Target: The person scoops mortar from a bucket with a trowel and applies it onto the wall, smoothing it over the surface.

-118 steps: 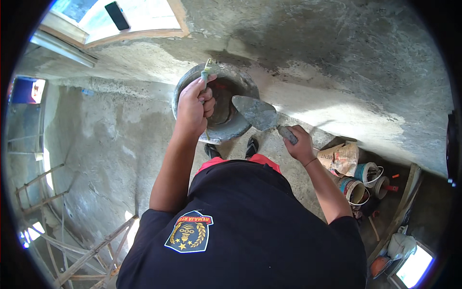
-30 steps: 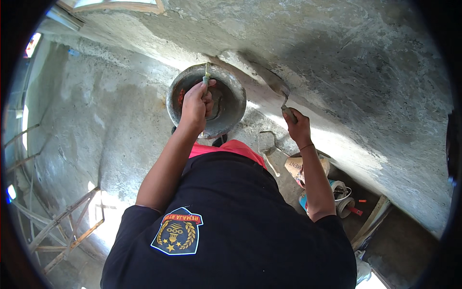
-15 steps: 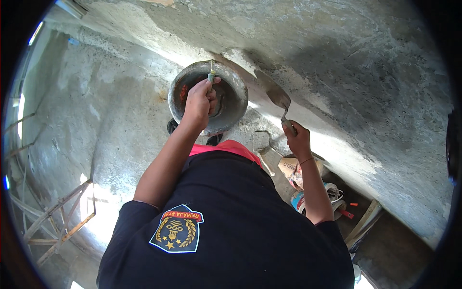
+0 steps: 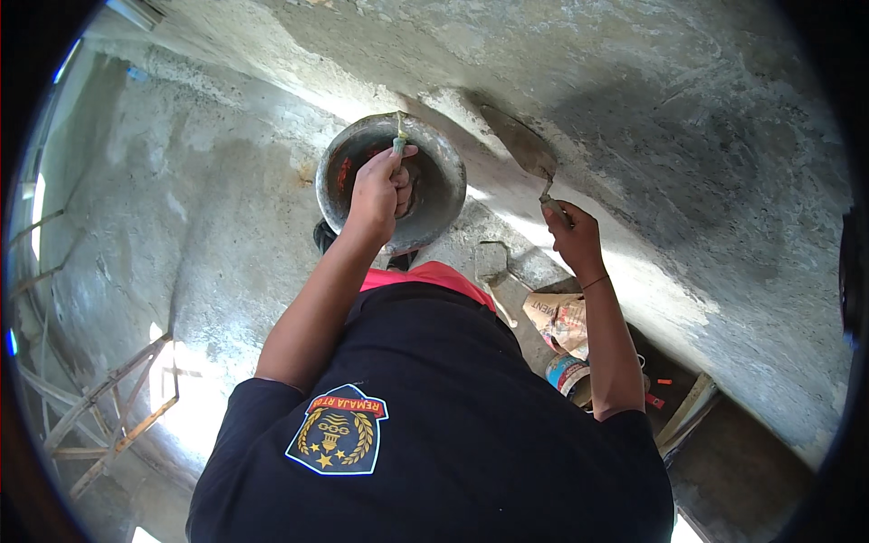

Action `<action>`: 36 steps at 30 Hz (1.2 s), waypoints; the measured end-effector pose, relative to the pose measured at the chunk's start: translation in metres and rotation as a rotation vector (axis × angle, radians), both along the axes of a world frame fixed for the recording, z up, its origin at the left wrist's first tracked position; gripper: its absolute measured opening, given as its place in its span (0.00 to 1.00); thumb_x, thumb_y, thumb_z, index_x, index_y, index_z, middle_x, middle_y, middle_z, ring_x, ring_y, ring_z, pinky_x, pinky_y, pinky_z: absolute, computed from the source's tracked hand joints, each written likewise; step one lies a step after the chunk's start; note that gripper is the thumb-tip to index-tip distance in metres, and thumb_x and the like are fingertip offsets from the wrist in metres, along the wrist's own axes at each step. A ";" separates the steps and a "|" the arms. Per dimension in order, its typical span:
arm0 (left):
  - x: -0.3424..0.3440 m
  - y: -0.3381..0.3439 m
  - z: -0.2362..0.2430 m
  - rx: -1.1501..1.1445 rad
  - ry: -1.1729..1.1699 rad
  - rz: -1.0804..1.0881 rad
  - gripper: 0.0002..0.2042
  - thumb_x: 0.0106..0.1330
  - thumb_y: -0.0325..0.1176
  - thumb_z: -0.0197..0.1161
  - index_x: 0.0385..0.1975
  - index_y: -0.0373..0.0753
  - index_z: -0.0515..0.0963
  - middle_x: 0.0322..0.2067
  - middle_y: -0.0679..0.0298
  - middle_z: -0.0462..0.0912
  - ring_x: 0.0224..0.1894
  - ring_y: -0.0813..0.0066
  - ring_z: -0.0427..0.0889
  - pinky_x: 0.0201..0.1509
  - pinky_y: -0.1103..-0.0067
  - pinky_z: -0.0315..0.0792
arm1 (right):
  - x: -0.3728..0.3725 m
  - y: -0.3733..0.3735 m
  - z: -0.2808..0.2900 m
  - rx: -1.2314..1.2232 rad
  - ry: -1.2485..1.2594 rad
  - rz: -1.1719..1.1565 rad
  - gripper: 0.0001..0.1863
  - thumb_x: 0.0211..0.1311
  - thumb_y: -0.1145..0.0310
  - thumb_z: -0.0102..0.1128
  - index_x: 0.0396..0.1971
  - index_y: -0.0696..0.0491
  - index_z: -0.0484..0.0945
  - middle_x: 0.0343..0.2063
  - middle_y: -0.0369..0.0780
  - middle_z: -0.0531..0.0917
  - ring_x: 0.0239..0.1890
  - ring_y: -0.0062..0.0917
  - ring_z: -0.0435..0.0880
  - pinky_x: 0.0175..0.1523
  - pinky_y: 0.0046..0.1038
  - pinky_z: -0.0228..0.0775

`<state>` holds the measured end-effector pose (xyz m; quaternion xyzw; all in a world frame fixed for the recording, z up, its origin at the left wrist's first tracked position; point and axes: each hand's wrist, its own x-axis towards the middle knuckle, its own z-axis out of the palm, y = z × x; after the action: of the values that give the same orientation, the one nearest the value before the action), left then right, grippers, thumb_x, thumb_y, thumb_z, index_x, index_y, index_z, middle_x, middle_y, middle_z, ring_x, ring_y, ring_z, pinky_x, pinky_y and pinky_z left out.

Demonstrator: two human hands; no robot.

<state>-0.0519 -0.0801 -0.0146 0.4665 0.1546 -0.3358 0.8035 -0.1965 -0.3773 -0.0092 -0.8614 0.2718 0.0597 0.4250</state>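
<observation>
My left hand (image 4: 378, 195) is closed on a greenish-handled tool (image 4: 399, 143), held above a round grey basin (image 4: 441, 145). A thin pale shank shows past the handle; the tool's working end cannot be made out. Red-orange marks and a dark interior show inside the basin. On the right, my right hand (image 4: 575, 240) grips a trowel (image 4: 520, 145) by its handle, and the leaf-shaped blade points up and left along the rough grey wall (image 4: 679, 109). Whether the blade touches the wall is hard to tell. A damp dark patch spreads over the wall to the right of the blade.
Right of my body, a printed paper sack (image 4: 557, 317) and a blue-and-white bucket (image 4: 568, 373) stand by the wall's foot. A long-handled tool (image 4: 493, 267) lies on the floor near them. Wooden frames (image 4: 118, 416) stand at the far left.
My right hand has moved up and slightly right with the trowel, bringing the blade's wide end higher along the wall. My left hand and the basin have hardly moved.
</observation>
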 end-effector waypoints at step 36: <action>-0.014 0.015 -0.001 -0.009 0.025 0.031 0.15 0.73 0.37 0.43 0.49 0.37 0.73 0.18 0.75 0.58 0.14 0.87 0.52 0.17 0.84 0.45 | -0.024 0.008 -0.010 -0.219 0.152 0.033 0.22 0.59 0.51 0.63 0.40 0.57 0.83 0.30 0.51 0.85 0.35 0.41 0.86 0.41 0.33 0.75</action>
<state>-0.0660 -0.0650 -0.0158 0.4562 0.1701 -0.3299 0.8088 -0.2203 -0.3688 -0.0191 -0.8999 0.2938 0.1020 0.3056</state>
